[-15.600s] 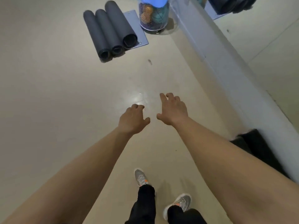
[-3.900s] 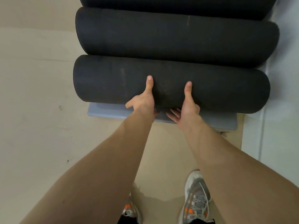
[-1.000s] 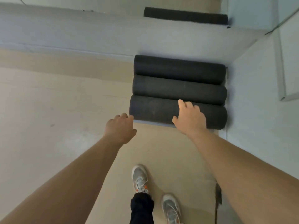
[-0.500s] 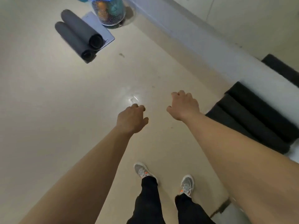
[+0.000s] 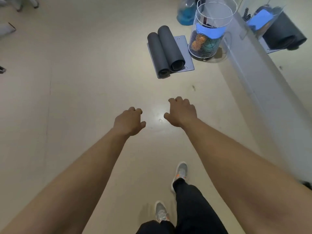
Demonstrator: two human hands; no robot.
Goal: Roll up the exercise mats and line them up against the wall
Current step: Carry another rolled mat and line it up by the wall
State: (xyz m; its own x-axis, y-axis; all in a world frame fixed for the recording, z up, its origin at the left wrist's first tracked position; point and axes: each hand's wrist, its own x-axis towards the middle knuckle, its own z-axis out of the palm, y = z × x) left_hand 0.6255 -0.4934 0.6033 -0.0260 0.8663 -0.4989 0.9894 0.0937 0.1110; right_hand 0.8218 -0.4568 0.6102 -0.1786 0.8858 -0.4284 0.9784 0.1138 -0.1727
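Observation:
Two dark rolled mats (image 5: 164, 50) lie side by side on a flat grey pad (image 5: 183, 53) on the floor ahead, close to the wall. My left hand (image 5: 129, 122) and my right hand (image 5: 182, 112) are stretched out in front of me over bare floor, well short of the mats. Both hold nothing, and their fingers hang loosely curled. My feet in grey shoes (image 5: 180, 173) are mid-stride below.
A wire mesh basket (image 5: 209, 31) with balls and a blue item stands right of the mats, against the low grey wall base (image 5: 253, 68). A blue bottle (image 5: 185, 14) sits behind it. A mirror on the right reflects rolled mats (image 5: 283, 36).
I have turned away from the three mats lined up at the wall and walked closer to the two rolled mats by the basket. Both hands stay empty.

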